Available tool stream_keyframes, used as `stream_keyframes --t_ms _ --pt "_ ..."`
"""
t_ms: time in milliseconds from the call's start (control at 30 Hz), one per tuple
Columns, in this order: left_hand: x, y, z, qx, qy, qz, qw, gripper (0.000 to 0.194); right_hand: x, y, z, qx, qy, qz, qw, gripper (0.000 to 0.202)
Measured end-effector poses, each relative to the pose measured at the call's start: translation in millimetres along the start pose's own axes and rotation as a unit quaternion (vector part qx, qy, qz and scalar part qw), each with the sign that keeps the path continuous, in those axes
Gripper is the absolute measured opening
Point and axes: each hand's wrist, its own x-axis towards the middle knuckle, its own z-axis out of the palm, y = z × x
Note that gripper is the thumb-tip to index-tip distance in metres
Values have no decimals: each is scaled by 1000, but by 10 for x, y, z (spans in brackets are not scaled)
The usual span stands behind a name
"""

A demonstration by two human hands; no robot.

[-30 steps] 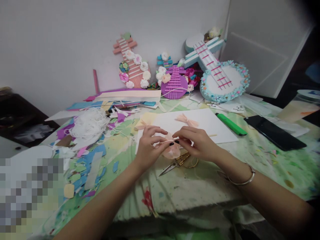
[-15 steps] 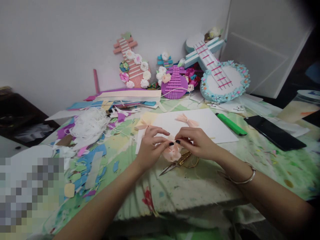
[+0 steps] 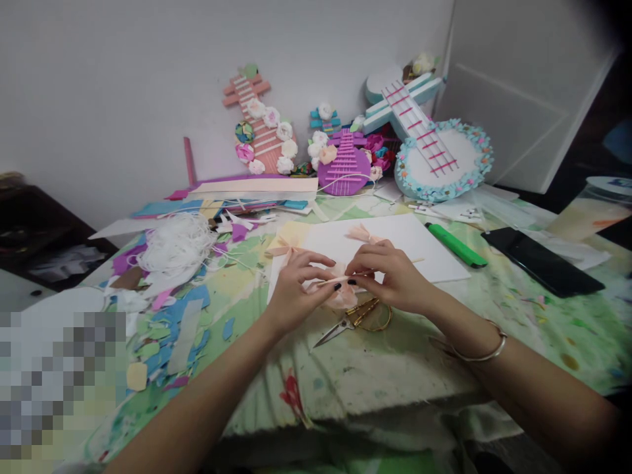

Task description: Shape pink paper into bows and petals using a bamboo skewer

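Note:
Both hands meet over a peach paper flower (image 3: 344,297) at the front of the white sheet. My left hand (image 3: 296,289) pinches its left side, thumb low and fingers curved above. From the right, my right hand (image 3: 390,273) is closed on the flower's upper edge with thumb and fingertips. A thin pale strip runs between the two pinches; whether it belongs to the flower I cannot tell. Gold-handled scissors (image 3: 348,322) lie just below, blades pointing left. Beyond my right hand rests a tied bunch of peach paper (image 3: 363,234), partly hidden by it.
The white sheet (image 3: 395,230) lies under the hands. At right are a green marker (image 3: 457,245) and a black phone (image 3: 543,262). Left are white string (image 3: 175,243) and blue paper scraps (image 3: 197,296). Decorated paper instruments, one purple (image 3: 344,168), lean along the wall.
My right hand's fingers have shifted slightly up and curled more. The flower is turned a little, and a pale strip now shows between the hands. The left hand has barely moved.

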Motion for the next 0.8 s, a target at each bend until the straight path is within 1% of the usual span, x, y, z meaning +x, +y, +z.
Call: stream_keyframes --t_ms 167,267,400,500,700,800 --pt "-1 0 9 -13 5 -2 1000 3 -3 -8 8 3 8 5 1000 7" --pt "-3 -5 11 -16 7 -7 1000 3 -2 -10 5 11 -1 10 1000 7" --pt "-8 -8 3 -20 1 -12 1000 2 -2 -18 -11 10 -22 3 1000 15" --pt "-11 -5 -5 -22 -4 -12 1000 2 -1 -24 -20 -2 -27 -5 1000 21" --pt "-10 0 -1 -10 -11 -34 999 1 -10 -10 -4 -11 -17 -10 1000 21" --pt "-8 9 7 3 -9 -29 1000 2 -12 -12 7 -12 -2 -10 1000 20"
